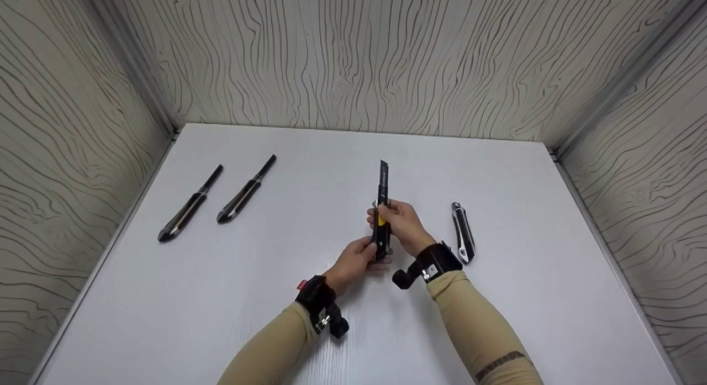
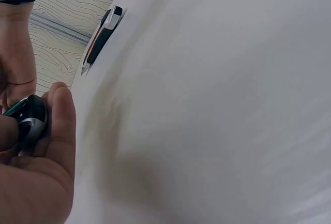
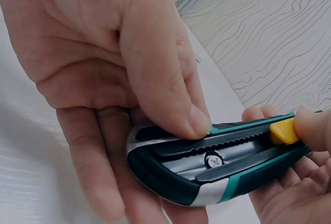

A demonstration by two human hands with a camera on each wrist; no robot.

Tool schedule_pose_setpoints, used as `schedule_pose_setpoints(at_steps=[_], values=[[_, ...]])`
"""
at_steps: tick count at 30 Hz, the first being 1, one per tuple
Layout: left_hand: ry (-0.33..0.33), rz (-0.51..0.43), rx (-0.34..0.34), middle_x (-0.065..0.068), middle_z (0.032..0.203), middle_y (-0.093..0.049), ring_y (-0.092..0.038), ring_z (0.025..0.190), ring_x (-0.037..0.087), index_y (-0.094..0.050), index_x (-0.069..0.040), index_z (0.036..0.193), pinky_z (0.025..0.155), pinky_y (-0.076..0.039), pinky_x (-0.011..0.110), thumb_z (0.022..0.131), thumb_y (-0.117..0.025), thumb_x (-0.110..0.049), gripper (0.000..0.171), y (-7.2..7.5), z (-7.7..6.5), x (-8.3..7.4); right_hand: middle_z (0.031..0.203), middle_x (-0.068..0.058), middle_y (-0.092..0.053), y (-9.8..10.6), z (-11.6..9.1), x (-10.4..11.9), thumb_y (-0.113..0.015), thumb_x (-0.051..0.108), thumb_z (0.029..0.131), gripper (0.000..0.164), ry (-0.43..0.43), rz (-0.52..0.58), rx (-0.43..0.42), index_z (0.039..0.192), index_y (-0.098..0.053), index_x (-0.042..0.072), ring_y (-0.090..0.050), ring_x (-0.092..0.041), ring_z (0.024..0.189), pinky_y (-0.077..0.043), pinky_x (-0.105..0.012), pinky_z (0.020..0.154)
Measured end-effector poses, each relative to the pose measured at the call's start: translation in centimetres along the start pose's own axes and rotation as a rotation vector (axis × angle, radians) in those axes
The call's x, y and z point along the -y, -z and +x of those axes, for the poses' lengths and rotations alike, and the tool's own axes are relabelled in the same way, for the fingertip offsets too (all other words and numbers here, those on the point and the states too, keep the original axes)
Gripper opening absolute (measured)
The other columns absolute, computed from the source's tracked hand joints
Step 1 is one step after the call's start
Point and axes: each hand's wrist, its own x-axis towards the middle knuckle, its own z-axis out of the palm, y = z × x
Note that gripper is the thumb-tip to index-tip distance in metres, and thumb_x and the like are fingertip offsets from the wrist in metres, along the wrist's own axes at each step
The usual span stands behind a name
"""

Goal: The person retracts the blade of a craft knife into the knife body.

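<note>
You are holding the utility knife point(image 1: 381, 219) in both hands above the middle of the table point(image 1: 276, 296), a little toward its near edge, with the blade point(image 1: 383, 178) run out and pointing at the far edge. Your left hand point(image 1: 358, 260) is cupping the butt end, its grip curled round the dark green and silver body, the thumb lying on the toothed track as the right wrist view shows. Your right hand point(image 1: 402, 223) is holding the knife further up, its grip closed round the body with the thumb pressing on the yellow slider point(image 3: 283, 131). Judging by this, you are working the slider, either extending or drawing in the blade; which of the two, the pictures do not tell. The next move is calling for a steady thumb on the slider and fingers kept off the exposed edge. Just right of your right wrist, a closed knife point(image 1: 463, 231) is lying on the table. Farther off, toward the far left corner, two long knives point(image 1: 190, 204) point(image 1: 247, 190) with blades out are lying side by side, slightly apart.
</note>
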Motion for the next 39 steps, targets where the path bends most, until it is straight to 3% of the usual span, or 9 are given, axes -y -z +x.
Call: schedule_pose_setpoints(at_steps=[23, 33, 39], values=[[-0.01, 0.008, -0.024, 0.026, 0.127, -0.061, -0.065, 0.113, 0.034, -0.042, 0.008, 0.139, 0.099, -0.052, 0.045, 0.106, -0.034, -0.011, 0.039, -0.1, -0.14, -0.17, 0.127, -0.021, -0.062, 0.07, -0.13, 0.0, -0.048, 0.01, 0.102, 0.036, -0.004, -0.026, 0.015, 0.135, -0.047, -0.005, -0.068, -0.015, 0.102, -0.054, -0.031, 0.097], [-0.002, -0.042, -0.004, 0.027, 0.131, -0.056, -0.064, 0.115, 0.032, -0.044, 0.003, 0.139, 0.102, -0.051, 0.044, 0.107, -0.035, -0.016, 0.039, 0.03, -0.35, 0.49, 0.131, -0.025, -0.059, 0.39, -0.01, 0.18, -0.046, 0.009, 0.103, 0.036, -0.003, -0.027, 0.034, 0.134, -0.047, -0.007, -0.068, -0.014, 0.101, -0.055, -0.03, 0.095], [-0.05, -0.05, -0.005, 0.025, 0.127, -0.061, -0.066, 0.113, 0.03, -0.045, 0.006, 0.138, 0.1, -0.053, 0.039, 0.106, -0.036, -0.015, 0.039, 0.07, -0.6, 0.58, 0.127, -0.019, -0.063, 0.38, -0.02, 0.19, -0.047, 0.014, 0.103, 0.037, -0.012, 0.003, 0.035, 0.135, -0.048, -0.004, -0.067, -0.015, 0.105, -0.052, -0.033, 0.1]])
